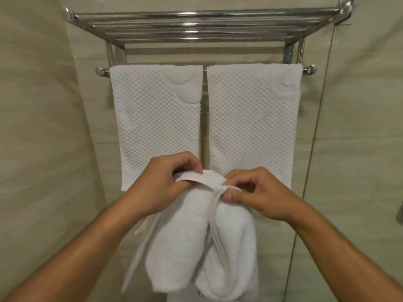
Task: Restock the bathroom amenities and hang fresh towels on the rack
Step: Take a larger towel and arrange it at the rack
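On the left, a tiled wall (39, 127) stands bare beside the chrome rack (196, 25), leaving open room between the wall's corner and the rack's left bracket. From the lower rail (102, 71) hangs the left waffle towel (157, 123), its left edge straight and its bottom edge ending just behind the left hand (161, 184). That hand's grip is closed on a flat white fold (202, 177) at the top of the plush white towel (189, 243), thumb under and fingers over. The plush towel hangs in front of the two hung ones, folded into two rounded lobes, with a thin white strip (139, 256) trailing down along its left edge. A narrow gap of wall shows between the two waffle towels. The right hand (259, 195) pinches a bunched white band at the plush towel's middle, thumb and fingers together on it. The right waffle towel (253, 127) reaches almost to the rail's right end, near the glass panel edge (316, 127).
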Demonstrator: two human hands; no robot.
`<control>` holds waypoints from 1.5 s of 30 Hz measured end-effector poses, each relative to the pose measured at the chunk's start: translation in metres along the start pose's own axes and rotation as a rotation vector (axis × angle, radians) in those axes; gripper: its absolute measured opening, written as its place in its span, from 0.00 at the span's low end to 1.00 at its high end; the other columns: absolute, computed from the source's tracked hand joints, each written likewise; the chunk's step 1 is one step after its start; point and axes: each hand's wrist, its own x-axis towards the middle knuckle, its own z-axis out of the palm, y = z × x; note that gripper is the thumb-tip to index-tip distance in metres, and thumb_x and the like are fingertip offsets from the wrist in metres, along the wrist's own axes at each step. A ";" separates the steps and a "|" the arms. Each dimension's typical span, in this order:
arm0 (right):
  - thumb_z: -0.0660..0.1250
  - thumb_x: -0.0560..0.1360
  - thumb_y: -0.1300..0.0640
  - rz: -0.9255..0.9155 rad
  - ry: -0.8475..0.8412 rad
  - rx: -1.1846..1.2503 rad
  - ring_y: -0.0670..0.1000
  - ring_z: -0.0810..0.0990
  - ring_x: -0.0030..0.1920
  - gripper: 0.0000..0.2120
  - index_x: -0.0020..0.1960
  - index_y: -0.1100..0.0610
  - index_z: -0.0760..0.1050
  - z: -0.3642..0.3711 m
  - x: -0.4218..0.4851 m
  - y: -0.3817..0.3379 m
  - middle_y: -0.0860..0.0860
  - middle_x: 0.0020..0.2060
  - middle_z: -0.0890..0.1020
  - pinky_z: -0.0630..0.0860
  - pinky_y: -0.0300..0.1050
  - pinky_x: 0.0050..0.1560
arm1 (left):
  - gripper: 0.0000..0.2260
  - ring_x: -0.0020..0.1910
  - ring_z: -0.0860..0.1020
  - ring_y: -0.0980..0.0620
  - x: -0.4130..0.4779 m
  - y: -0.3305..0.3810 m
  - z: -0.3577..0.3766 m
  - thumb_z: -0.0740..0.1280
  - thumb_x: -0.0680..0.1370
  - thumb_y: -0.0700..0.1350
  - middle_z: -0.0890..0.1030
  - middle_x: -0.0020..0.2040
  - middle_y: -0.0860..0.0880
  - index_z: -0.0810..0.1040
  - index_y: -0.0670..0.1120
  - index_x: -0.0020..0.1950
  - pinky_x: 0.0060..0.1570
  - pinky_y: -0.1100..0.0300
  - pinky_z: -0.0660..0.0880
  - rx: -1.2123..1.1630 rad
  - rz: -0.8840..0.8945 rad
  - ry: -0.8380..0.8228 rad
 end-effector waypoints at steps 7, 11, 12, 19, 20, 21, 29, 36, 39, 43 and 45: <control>0.76 0.74 0.56 -0.010 0.073 -0.147 0.50 0.85 0.53 0.05 0.49 0.56 0.87 -0.010 -0.004 -0.018 0.51 0.48 0.87 0.79 0.54 0.58 | 0.04 0.37 0.79 0.54 -0.011 -0.008 -0.001 0.74 0.76 0.46 0.82 0.37 0.51 0.81 0.49 0.43 0.39 0.57 0.74 -0.030 -0.118 -0.266; 0.76 0.73 0.55 0.014 0.078 -0.148 0.50 0.85 0.52 0.06 0.49 0.56 0.87 -0.017 -0.007 -0.024 0.50 0.48 0.87 0.80 0.52 0.57 | 0.06 0.36 0.77 0.55 -0.021 -0.013 0.010 0.73 0.76 0.44 0.81 0.35 0.50 0.82 0.45 0.40 0.37 0.62 0.71 -0.226 -0.182 -0.327; 0.76 0.73 0.55 0.015 0.082 -0.151 0.50 0.85 0.52 0.06 0.49 0.56 0.87 -0.019 -0.007 -0.025 0.50 0.48 0.87 0.80 0.52 0.57 | 0.08 0.37 0.78 0.53 -0.023 -0.015 0.014 0.71 0.75 0.47 0.82 0.36 0.47 0.84 0.43 0.42 0.37 0.60 0.71 -0.238 -0.187 -0.331; 0.75 0.71 0.51 0.024 0.194 -0.162 0.51 0.86 0.49 0.08 0.47 0.53 0.87 -0.046 -0.012 -0.027 0.51 0.46 0.87 0.80 0.52 0.53 | 0.18 0.34 0.70 0.48 -0.020 -0.029 0.011 0.66 0.69 0.51 0.74 0.34 0.35 0.76 0.33 0.37 0.35 0.49 0.64 -0.207 -0.168 -0.284; 0.75 0.71 0.51 0.018 0.217 -0.164 0.51 0.85 0.49 0.07 0.46 0.53 0.87 -0.052 -0.014 -0.027 0.52 0.45 0.87 0.80 0.52 0.52 | 0.19 0.34 0.72 0.47 -0.018 -0.032 0.007 0.66 0.69 0.51 0.75 0.35 0.34 0.77 0.33 0.38 0.34 0.47 0.66 -0.200 -0.173 -0.284; 0.75 0.70 0.51 0.012 0.238 -0.171 0.52 0.85 0.49 0.07 0.46 0.53 0.87 -0.057 -0.015 -0.027 0.52 0.45 0.87 0.80 0.53 0.52 | 0.19 0.35 0.73 0.47 -0.017 -0.035 0.003 0.66 0.70 0.51 0.76 0.36 0.33 0.78 0.33 0.38 0.35 0.45 0.68 -0.191 -0.186 -0.283; 0.75 0.70 0.53 0.079 0.314 -0.294 0.47 0.85 0.51 0.07 0.46 0.54 0.87 -0.090 -0.027 -0.023 0.47 0.46 0.87 0.80 0.45 0.55 | 0.06 0.36 0.81 0.57 -0.005 -0.048 -0.026 0.73 0.75 0.46 0.85 0.38 0.54 0.87 0.55 0.40 0.37 0.60 0.76 -0.016 -0.220 -0.298; 0.77 0.72 0.52 0.203 0.310 -0.580 0.38 0.83 0.50 0.03 0.45 0.46 0.87 -0.094 -0.029 0.005 0.38 0.45 0.86 0.78 0.46 0.58 | 0.04 0.40 0.78 0.66 0.018 -0.039 -0.040 0.76 0.71 0.51 0.81 0.37 0.69 0.84 0.61 0.38 0.37 0.69 0.69 0.378 -0.198 -0.206; 0.77 0.72 0.53 0.204 0.339 -0.558 0.38 0.83 0.49 0.04 0.44 0.44 0.86 -0.097 -0.031 0.008 0.36 0.44 0.86 0.78 0.44 0.57 | 0.04 0.40 0.78 0.66 0.024 -0.040 -0.044 0.76 0.70 0.55 0.81 0.35 0.67 0.83 0.60 0.38 0.36 0.69 0.67 0.464 -0.198 -0.193; 0.77 0.72 0.53 0.227 0.353 -0.524 0.39 0.84 0.49 0.03 0.44 0.45 0.86 -0.100 -0.032 0.012 0.37 0.44 0.86 0.78 0.42 0.55 | 0.03 0.40 0.78 0.62 0.023 -0.047 -0.052 0.72 0.76 0.53 0.82 0.40 0.60 0.81 0.57 0.43 0.38 0.65 0.68 0.495 -0.200 -0.202; 0.77 0.73 0.54 0.238 0.380 -0.492 0.41 0.84 0.48 0.02 0.44 0.47 0.86 -0.100 -0.033 0.013 0.40 0.43 0.87 0.79 0.43 0.53 | 0.04 0.42 0.78 0.62 0.021 -0.050 -0.055 0.69 0.78 0.53 0.81 0.42 0.59 0.77 0.59 0.44 0.39 0.61 0.69 0.493 -0.199 -0.204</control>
